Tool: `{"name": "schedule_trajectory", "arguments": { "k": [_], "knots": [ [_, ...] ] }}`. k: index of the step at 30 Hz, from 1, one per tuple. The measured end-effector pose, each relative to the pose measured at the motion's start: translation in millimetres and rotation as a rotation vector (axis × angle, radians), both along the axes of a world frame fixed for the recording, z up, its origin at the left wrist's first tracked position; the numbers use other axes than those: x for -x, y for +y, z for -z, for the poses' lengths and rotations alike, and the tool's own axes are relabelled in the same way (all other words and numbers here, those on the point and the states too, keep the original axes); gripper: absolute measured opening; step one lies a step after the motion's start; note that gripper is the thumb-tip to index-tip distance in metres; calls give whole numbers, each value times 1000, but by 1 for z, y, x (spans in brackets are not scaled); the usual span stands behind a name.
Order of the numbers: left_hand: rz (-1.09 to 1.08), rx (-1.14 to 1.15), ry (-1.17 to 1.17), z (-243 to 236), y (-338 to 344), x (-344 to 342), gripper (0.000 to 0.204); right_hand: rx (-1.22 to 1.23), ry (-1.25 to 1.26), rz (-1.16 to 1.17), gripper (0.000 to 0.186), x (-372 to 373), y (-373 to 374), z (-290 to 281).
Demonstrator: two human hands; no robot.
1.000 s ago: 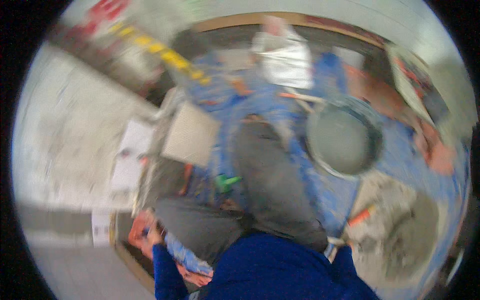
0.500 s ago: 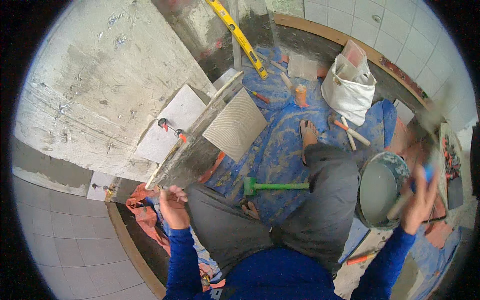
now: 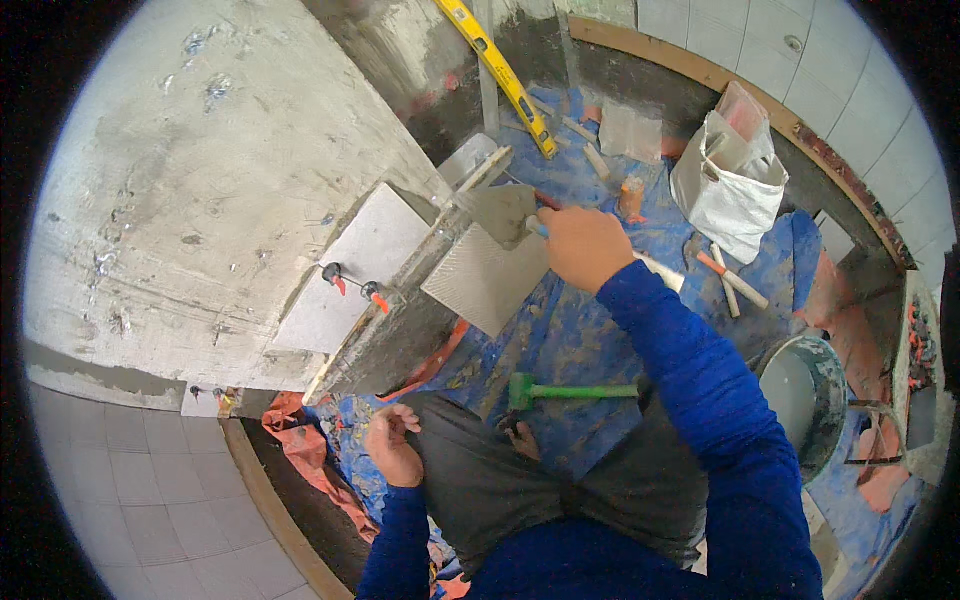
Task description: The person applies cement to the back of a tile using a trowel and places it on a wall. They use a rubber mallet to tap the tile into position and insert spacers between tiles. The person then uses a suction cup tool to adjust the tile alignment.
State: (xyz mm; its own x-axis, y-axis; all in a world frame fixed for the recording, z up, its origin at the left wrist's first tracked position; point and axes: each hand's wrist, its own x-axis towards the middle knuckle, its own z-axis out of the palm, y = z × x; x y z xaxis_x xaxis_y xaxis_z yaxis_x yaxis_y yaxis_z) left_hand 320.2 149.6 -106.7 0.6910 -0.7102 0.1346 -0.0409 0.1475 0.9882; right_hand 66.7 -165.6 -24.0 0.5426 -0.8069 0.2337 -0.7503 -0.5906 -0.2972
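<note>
My right hand [image 3: 590,248] is closed round the blue handle of a trowel [image 3: 506,214], mostly hidden in my fist. The trowel's grey blade is over the upper edge of a square tile [image 3: 485,278], whose upturned face carries ridges of grey adhesive. This tile leans beside a rough ledge on the wall. My left hand [image 3: 393,445] hovers by my left knee, fingers loosely bent and apart, holding nothing. On the ledge's far side a pale tile [image 3: 355,270] is set against the wall, with two black-and-red levelling clips [image 3: 333,275] at its edge.
A green mallet [image 3: 570,391] lies between my legs on the blue tarp. To the right stand a bucket of greyish water [image 3: 800,400], a hammer [image 3: 735,278] and a white sack [image 3: 730,190]. A yellow spirit level [image 3: 500,75] leans at the back.
My right hand has swung from beside the bucket across to the ridged tile, bringing the trowel with it. The left hand stays near my knee. The view has shifted slightly.
</note>
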Motion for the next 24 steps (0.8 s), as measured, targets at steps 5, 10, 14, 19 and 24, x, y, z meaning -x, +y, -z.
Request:
{"name": "schedule_trajectory", "arguments": {
  "k": [5, 10, 14, 19, 24],
  "knots": [
    [-40, -1, 12, 3, -3, -3, 51, 115, 44, -36, 20, -22, -10, 3],
    [-31, 13, 73, 5, -3, -4, 51, 60, 100, -62, 19, -36, -23, -14],
    [-20, -7, 77, 7, -6, -6, 44, 20, 172, -87, 21, -42, -28, -19],
    [-4, 1, 88, 8, -14, -3, 44, 3, 152, -113, 23, -50, -29, -18],
    [11, -9, 57, 6, -16, 1, 42, -15, 196, -162, 23, -54, -31, -17]
  ]
}}
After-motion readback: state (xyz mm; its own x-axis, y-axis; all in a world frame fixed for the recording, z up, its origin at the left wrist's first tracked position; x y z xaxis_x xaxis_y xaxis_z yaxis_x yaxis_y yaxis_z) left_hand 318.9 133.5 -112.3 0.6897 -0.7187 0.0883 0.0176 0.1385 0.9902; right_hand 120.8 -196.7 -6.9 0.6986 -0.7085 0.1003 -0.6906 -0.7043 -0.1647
